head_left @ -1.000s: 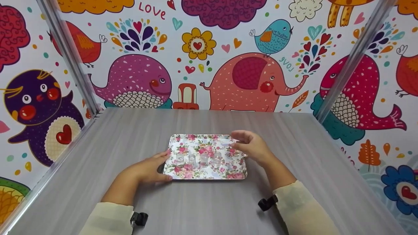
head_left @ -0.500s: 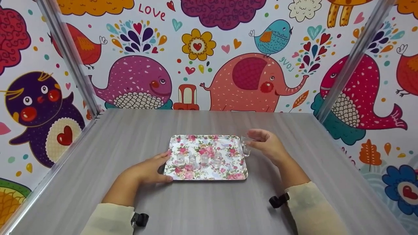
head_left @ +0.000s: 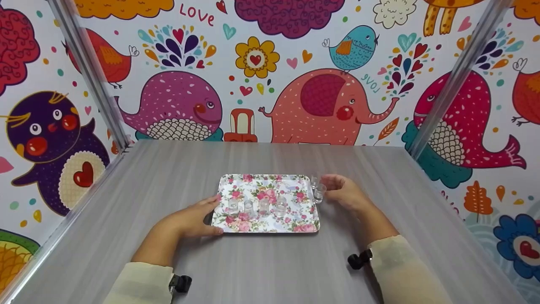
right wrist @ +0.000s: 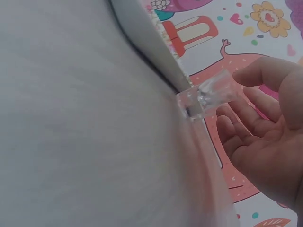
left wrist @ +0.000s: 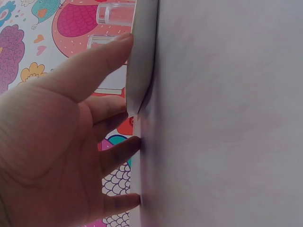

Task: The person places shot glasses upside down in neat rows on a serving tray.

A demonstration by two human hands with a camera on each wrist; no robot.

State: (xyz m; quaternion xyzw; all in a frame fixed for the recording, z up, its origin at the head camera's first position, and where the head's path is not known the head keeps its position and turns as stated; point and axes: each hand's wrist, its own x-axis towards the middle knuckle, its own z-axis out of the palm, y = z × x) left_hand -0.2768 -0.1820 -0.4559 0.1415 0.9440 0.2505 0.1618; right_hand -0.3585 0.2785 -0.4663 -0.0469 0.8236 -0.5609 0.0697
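A floral tray [head_left: 295, 181] lies on the table, with several small clear glasses [head_left: 280, 207] standing in a row on it. My left hand [head_left: 196, 217] rests against its left side. In the left wrist view the thumb [left wrist: 106, 54] lies on the tray rim [left wrist: 142, 61], and other fingers reach down to the table. Outside the tray's right edge stands a small clear glass [head_left: 319, 193], seemingly with a second one just behind. Beside it is my right hand [head_left: 348, 194], its fingers loosely bent. Thumb and fingertips are close to the glass [right wrist: 210, 97]; whether they touch is unclear.
The grey wood-grain table [head_left: 265, 266] extends around the tray on all sides. Printed cartoon panels [head_left: 253, 97] stand behind and at both sides, with metal posts [head_left: 90, 76] at the corners. A small black device [head_left: 358, 259] is strapped at each wrist.
My right hand has moved from over the tray's right edge out to the right, and a clear glass has come into sight beside the tray. The left hand and tray stay in place.
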